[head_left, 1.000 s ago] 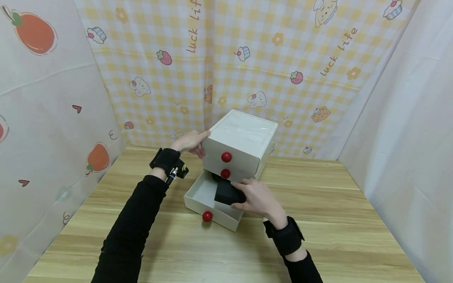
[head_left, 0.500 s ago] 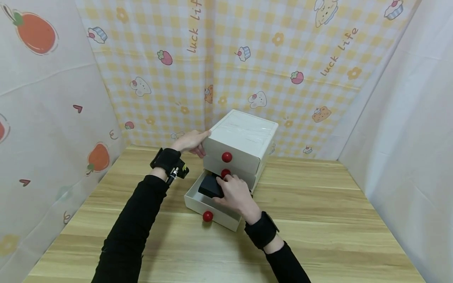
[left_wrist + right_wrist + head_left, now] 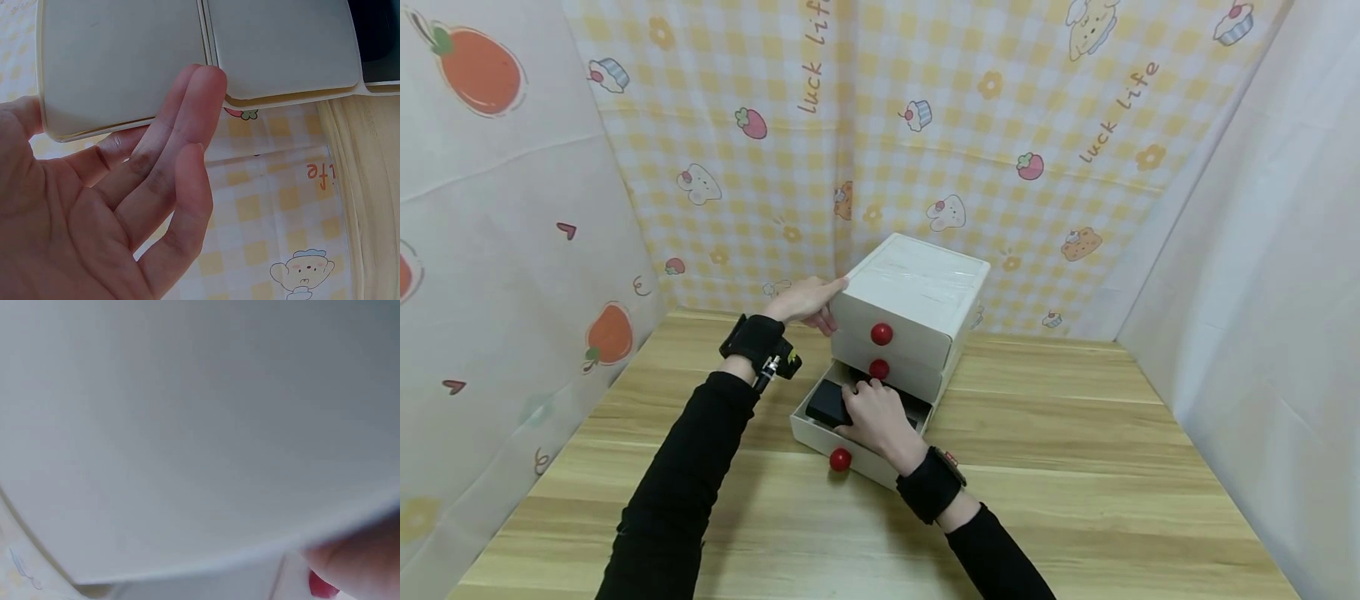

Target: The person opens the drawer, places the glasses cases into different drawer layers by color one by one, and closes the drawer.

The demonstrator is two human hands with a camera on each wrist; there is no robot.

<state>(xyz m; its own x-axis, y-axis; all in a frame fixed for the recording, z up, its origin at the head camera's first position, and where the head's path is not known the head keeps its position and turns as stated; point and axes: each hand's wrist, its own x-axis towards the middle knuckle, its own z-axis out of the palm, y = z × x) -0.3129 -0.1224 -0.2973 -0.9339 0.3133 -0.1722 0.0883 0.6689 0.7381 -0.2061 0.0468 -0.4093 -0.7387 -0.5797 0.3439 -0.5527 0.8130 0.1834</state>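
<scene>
A white drawer unit (image 3: 917, 275) with red knobs stands mid-table, its lowest drawer (image 3: 872, 468) pulled out. Inside that drawer, toward its left end, lies a black box (image 3: 826, 403). My right hand (image 3: 880, 421) reaches over the drawer front and grips the box's right part, fingers bent over it. My left hand (image 3: 805, 300) rests against the unit's upper left corner; in the left wrist view its fingertips (image 3: 209, 78) lie fairly straight at the seam between two drawer fronts. A pale drawer surface (image 3: 187, 437) fills most of the right wrist view, with a blurred finger at lower right.
Another dark patch (image 3: 919, 407) shows in the drawer right of my hand. A checked curtain (image 3: 925, 158) hangs behind the unit, with white cloth at both sides. Wooden tabletop (image 3: 1075, 433) extends around the unit.
My right hand has moved left across the open drawer, and the black box has shifted left with it. My left hand stays at the unit's corner.
</scene>
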